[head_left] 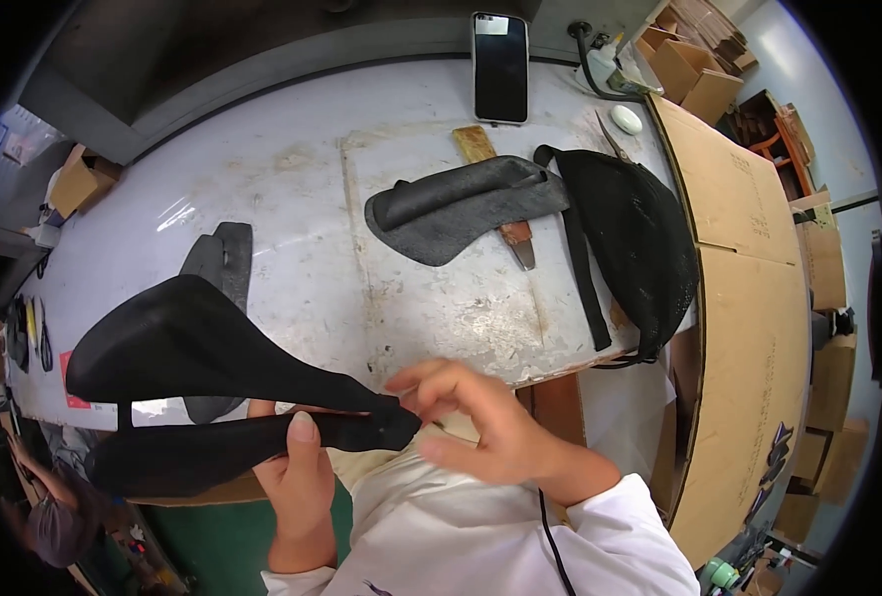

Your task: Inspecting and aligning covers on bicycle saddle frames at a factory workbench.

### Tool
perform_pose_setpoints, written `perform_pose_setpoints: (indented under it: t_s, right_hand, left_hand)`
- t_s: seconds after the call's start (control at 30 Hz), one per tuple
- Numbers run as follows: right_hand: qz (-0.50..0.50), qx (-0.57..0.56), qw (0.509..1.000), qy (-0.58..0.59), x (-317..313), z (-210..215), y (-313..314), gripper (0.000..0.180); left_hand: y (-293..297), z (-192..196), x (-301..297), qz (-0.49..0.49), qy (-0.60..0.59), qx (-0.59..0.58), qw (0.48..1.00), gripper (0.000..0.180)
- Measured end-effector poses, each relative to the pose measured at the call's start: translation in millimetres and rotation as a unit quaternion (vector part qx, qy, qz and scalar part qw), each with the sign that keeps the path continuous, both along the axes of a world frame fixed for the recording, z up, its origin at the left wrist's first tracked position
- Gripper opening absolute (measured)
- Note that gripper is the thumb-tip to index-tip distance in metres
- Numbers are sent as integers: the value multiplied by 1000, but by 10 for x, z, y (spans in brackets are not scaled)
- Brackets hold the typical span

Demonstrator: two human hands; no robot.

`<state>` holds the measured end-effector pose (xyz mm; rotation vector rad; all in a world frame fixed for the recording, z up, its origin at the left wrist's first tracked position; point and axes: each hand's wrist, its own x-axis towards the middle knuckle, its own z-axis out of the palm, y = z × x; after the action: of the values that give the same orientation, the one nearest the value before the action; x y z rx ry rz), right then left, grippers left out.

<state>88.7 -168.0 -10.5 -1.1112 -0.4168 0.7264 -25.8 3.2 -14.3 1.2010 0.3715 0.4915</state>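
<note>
A: Where did we have the black saddle (182,343)?

B: We had it at the left and lower left of the frame, over the near edge of the table (292,179), its narrow nose pointing toward the lower middle. Two long wings ran back from the nose with a gap between them, and a thin strip bridged them at the far left.

A: And our hands?

B: Our left hand (300,487) gripped the lower wing near the nose, thumb on top. Our right hand (485,422) was at the nose tip with its fingers bent and spread; it was blurred, so we couldn't tell whether it pinched anything.

A: What lay around it?

B: A dark grey piece (227,258) lay partly hidden behind the upper wing. In the upper middle we saw a folded grey sheet (441,214) lying across a tool, whose metal tip (525,256) poked out below.

A: Farther out?

B: To the right of that lay a black mesh item (630,238) with a strap. A phone (500,70) was at the top, a white oval object (626,120) right of it, and cardboard (744,248) along the right. Another person (58,521) was at the lower left.
</note>
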Motion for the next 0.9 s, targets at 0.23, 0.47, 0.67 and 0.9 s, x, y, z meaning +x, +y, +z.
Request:
perform_pose_setpoints:
  t_s: [0.23,0.47,0.67,0.9]
  right_hand:
    - [-9,-153,967,-204,-54,22,126,30]
    - [-44,-74,990,-114,-151,-135,122,38]
    - [-4,68,998,-5,-202,-17,58,45]
    - [4,67,996,52,-78,99,-102,54]
  left_hand:
    - [-200,-119,-190,61,35,247,967,35]
    - [-240,217,-170,24,40,12,999,37]
    - [-165,299,-32,8,41,-106,994,51]
    - [-294,87,-180,-61,-8,11,998,61]
